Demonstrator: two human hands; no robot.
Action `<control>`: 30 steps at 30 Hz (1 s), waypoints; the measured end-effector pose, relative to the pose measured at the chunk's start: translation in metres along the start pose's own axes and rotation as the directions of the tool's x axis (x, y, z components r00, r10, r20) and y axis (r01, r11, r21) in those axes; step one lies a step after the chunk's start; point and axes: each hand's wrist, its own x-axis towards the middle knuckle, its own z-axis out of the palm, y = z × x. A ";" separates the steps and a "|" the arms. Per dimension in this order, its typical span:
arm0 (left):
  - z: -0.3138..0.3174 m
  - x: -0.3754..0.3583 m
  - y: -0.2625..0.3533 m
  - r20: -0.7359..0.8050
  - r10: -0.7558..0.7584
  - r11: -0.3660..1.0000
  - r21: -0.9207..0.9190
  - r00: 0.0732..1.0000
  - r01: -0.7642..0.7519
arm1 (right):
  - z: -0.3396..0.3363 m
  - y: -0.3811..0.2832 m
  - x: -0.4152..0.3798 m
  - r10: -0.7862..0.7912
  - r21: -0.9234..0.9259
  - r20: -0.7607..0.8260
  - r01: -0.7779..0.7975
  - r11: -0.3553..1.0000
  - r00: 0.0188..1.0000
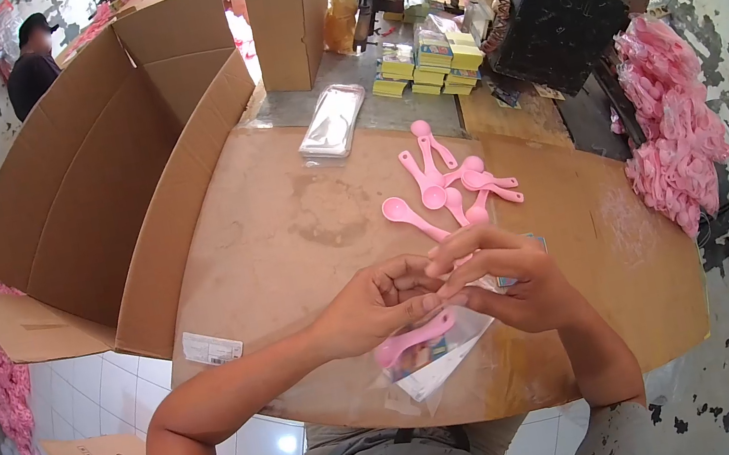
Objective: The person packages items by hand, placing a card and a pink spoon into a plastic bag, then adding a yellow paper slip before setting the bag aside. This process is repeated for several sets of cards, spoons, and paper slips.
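Observation:
A clear plastic bag (460,344) with a printed card and a pink measuring spoon (413,339) in it hangs just below my hands, over the near part of the table. My left hand (376,301) pinches at its upper edge with thumb and forefinger. From the other side my right hand (513,281) meets it, thumb and fingertips closed on the same edge, other fingers bent above. Beyond my fingers several pink measuring spoons (433,198) lie loose in a pile. A small printed card (533,244) shows partly behind my right hand.
A large open cardboard box (145,256) stands on the left. At the back are a stack of clear plastic bags (333,123), bundled printed cards (429,65) and an upright carton (286,32). Pink bagged items (671,115) hang at right. A person (35,71) is at far left.

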 end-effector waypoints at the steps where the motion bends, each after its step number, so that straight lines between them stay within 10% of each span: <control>1: 0.002 0.000 -0.002 -0.061 0.052 0.996 0.070 0.997 -0.048 | -0.004 -0.005 0.002 -0.009 -0.018 -0.020 0.009 1.000 1.000; 4: 0.008 0.000 0.005 -0.119 0.299 0.877 0.425 0.947 -0.224 | -0.013 -0.039 0.015 -0.164 -0.510 -0.005 0.138 0.849 0.986; 6: 0.004 0.001 0.015 0.059 0.512 0.539 0.755 0.857 -0.374 | -0.019 -0.054 0.022 -0.242 -0.747 0.019 0.175 0.642 0.970; 23: 0.028 -0.004 0.026 -0.141 0.389 0.798 0.546 0.910 -0.256 | -0.001 -0.034 0.029 -0.237 -0.667 -0.145 0.082 0.740 0.961; 30: 0.028 -0.009 0.023 -0.262 0.363 0.842 0.504 0.894 -0.194 | 0.013 -0.041 0.031 -0.337 -0.843 -0.051 0.141 0.519 0.940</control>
